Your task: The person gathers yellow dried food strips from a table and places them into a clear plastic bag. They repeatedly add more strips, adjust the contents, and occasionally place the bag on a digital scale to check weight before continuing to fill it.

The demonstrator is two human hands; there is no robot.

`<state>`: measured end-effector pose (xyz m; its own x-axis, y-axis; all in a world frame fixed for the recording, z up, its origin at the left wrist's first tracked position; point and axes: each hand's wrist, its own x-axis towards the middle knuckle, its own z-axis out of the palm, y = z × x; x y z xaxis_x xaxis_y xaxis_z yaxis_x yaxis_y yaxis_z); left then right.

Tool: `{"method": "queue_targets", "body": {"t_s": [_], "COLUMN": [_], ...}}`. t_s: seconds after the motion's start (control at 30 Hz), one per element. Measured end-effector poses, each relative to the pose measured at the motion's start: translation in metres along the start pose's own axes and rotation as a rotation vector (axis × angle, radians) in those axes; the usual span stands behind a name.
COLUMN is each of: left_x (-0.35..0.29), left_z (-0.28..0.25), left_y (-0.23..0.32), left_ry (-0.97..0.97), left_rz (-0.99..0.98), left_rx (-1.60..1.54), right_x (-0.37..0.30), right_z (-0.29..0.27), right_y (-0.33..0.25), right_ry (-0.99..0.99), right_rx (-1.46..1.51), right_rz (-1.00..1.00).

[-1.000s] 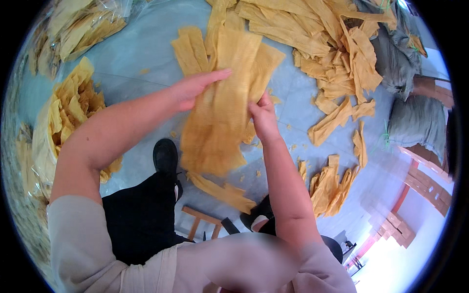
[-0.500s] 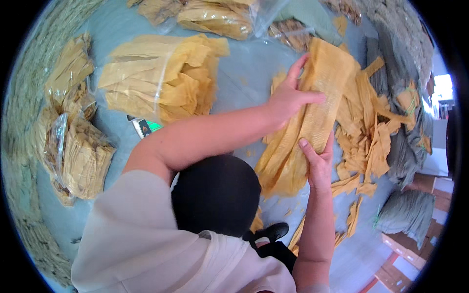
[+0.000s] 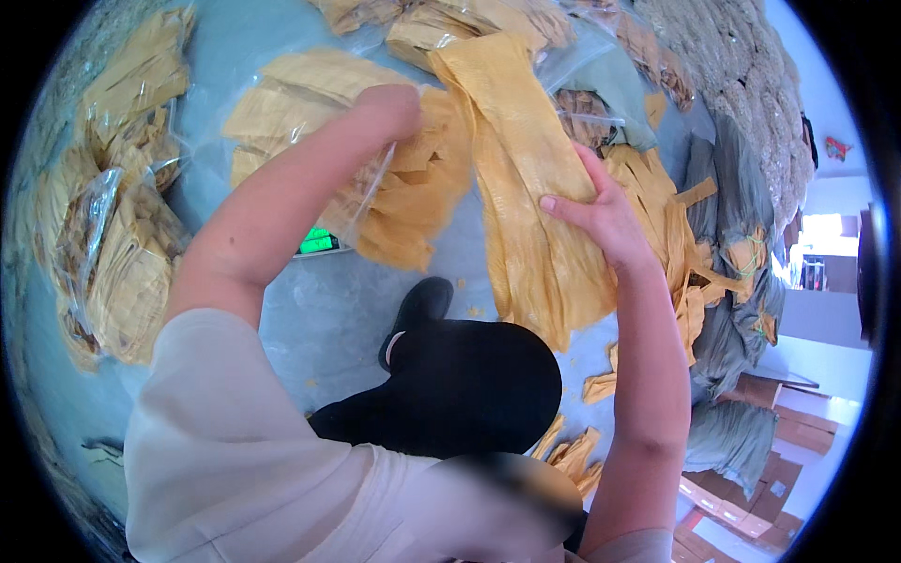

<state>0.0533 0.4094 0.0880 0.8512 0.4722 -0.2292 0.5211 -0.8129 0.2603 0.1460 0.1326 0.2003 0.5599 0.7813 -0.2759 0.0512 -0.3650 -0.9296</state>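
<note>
In my right hand (image 3: 605, 220) is a long bundle of yellow, wrinkled, cloth-like sheets (image 3: 530, 178), thumb on top and fingers underneath. It slants from the upper middle down towards my knee. On the left, a clear plastic bag (image 3: 375, 183) lies on its side, packed with similar yellow sheets (image 3: 418, 188) that stick out of its mouth. My left hand (image 3: 389, 111) is closed at the upper edge of that mouth, its fingertips hidden. The bundle's left edge lies close beside the bag's contents. Beneath the bag a green-lit display (image 3: 319, 242) shows.
Filled plastic bags (image 3: 131, 272) stand at the left, others (image 3: 479, 28) at the far side. Loose yellow strips (image 3: 657, 206) are heaped right of the bundle. Grey-green bundles (image 3: 727, 300) and cardboard boxes (image 3: 798, 427) are further right. My raised black-clad knee (image 3: 469, 385) is in front.
My left hand has left the yellow bundle and moved left to the bag's mouth. My right hand keeps the bundle, which has shifted left towards the bag. The view has shifted too.
</note>
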Motion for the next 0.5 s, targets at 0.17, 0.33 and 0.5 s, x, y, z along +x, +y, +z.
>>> {"method": "queue_targets", "body": {"t_s": [0.17, 0.33, 0.5], "left_x": [0.007, 0.03, 0.001], "left_z": [0.012, 0.033, 0.026], "left_y": [0.0, -0.052, -0.085], "left_ry": [0.041, -0.104, -0.297], "left_rz": [0.114, -0.073, -0.079], "left_rx": [0.098, -0.806, -2.017], "right_x": [0.027, 0.036, 0.051], "right_z": [0.008, 0.008, 0.009], "right_y": [0.002, 0.006, 0.007], "right_ry": [-0.134, -0.216, -0.31], "right_rx": [0.011, 0.07, -0.099], "right_rz": [0.104, 0.214, 0.389]}}
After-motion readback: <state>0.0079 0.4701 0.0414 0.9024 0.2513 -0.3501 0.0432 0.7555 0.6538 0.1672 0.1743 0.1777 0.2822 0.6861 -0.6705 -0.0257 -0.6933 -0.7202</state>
